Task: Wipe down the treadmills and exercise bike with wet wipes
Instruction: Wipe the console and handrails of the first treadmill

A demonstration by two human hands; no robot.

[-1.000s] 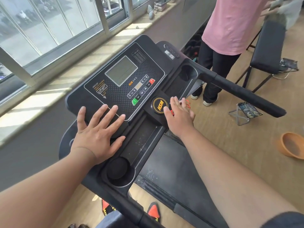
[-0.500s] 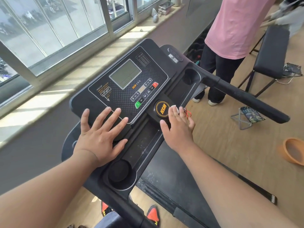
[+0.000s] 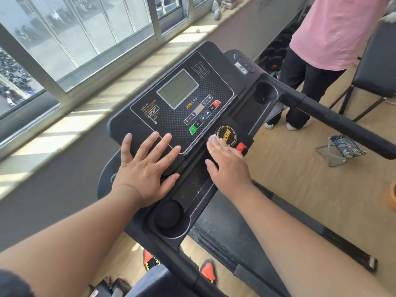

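A black treadmill console [image 3: 216,82] with a grey screen [image 3: 177,88] and a button pad fills the middle of the view. My left hand [image 3: 145,168] lies flat, fingers spread, on the console's lower left corner. My right hand [image 3: 229,166], blurred, presses with straight fingers on the ledge just below the round gold HSM badge [image 3: 228,131]. A whitish patch at its fingertips [image 3: 213,138] looks like a wet wipe, mostly hidden under the hand. The red safety key [image 3: 241,146] shows just right of that hand.
Cup holders sit at the near [image 3: 169,215] and far [image 3: 264,93] ends of the console. The right handlebar [image 3: 342,123] reaches over the floor. A person in a pink top [image 3: 334,33] stands beyond, beside a black bench [image 3: 379,67], a folding stool [image 3: 340,148] and an orange bowl [image 3: 393,198].
My right hand has slid left off the red safety key, which is now uncovered, and toward the round badge. My left hand stays flat in the same spot.
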